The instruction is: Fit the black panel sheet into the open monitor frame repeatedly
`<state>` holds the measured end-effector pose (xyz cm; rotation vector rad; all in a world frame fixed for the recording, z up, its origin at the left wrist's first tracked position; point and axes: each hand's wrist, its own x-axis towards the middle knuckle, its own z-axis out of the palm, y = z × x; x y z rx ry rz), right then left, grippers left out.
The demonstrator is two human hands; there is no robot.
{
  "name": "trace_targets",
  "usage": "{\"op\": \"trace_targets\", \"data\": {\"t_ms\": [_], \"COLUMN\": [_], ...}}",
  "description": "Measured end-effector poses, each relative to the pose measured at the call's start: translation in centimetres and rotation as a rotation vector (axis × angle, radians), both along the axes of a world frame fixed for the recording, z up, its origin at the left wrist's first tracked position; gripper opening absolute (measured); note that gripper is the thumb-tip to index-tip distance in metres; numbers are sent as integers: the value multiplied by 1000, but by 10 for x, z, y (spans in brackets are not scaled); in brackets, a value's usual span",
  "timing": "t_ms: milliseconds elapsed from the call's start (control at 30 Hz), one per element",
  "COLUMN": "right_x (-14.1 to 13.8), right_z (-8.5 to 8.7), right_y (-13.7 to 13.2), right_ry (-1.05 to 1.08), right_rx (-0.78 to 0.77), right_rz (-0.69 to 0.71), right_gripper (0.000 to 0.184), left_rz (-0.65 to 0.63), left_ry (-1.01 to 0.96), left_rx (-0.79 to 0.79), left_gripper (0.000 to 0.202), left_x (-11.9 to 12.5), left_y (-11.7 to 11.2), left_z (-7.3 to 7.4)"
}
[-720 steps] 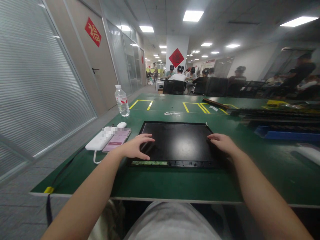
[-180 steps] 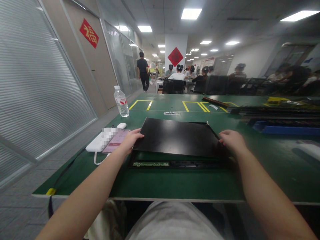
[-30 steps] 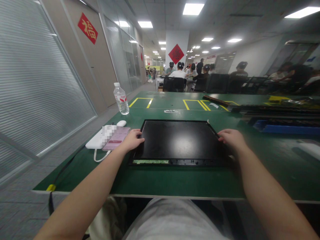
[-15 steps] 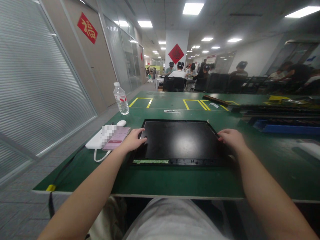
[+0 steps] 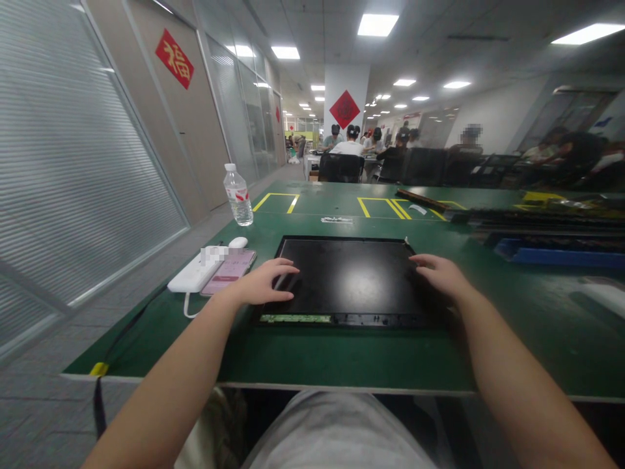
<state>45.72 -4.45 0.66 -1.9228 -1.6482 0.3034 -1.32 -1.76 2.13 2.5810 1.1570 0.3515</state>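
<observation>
A black flat display panel [image 5: 349, 277] lies face up in its frame on the green table [image 5: 342, 355], a strip of green circuit board [image 5: 295, 318] showing along its near edge. My left hand [image 5: 263, 285] rests flat on the panel's left side, fingers stretched out and open. Over the right edge, my right hand [image 5: 439, 275] lies flat with fingers spread on the panel surface. Neither hand holds anything.
Left of the panel lie a phone [image 5: 228, 269], a white power bank [image 5: 193, 276] with cable and a white mouse [image 5: 237, 242]. A water bottle [image 5: 238, 196] stands farther back. Dark trays [image 5: 541, 221] and a blue tray [image 5: 561, 255] sit at right. People work at distant tables.
Six seconds ago the panel was tilted up at its near edge; it now lies flat. Within the last second both hands slid inward from the side edges onto the panel's surface.
</observation>
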Motion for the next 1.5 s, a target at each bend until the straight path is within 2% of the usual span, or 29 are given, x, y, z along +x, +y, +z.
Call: {"op": "trace_targets", "data": {"t_ms": [133, 467, 800, 1100, 1200, 1300, 1500], "right_x": [2, 1, -4, -6, -5, -4, 2], "right_z": [-7, -4, 1, 2, 2, 1, 4], "right_y": [3, 3, -1, -2, -2, -1, 1], "right_ry": [-10, 28, 15, 13, 9, 8, -75], "right_rx": [-77, -121, -125, -120, -115, -89, -29], "right_rz": [70, 48, 40, 33, 40, 31, -116], "right_gripper": [42, 36, 32, 32, 32, 31, 31], "left_rz": [-27, -64, -123, -110, -70, 26, 272], "left_ry": [28, -4, -48, -51, -31, -43, -28], "left_rx": [-57, -149, -102, -106, -113, -71, 116], "left_gripper": [69, 81, 75, 73, 70, 61, 45], "left_x": [1, -3, 3, 1, 1, 0, -4], "left_y": [-7, -10, -14, -13, -12, -6, 15], "left_z": [8, 15, 21, 19, 17, 11, -11]}}
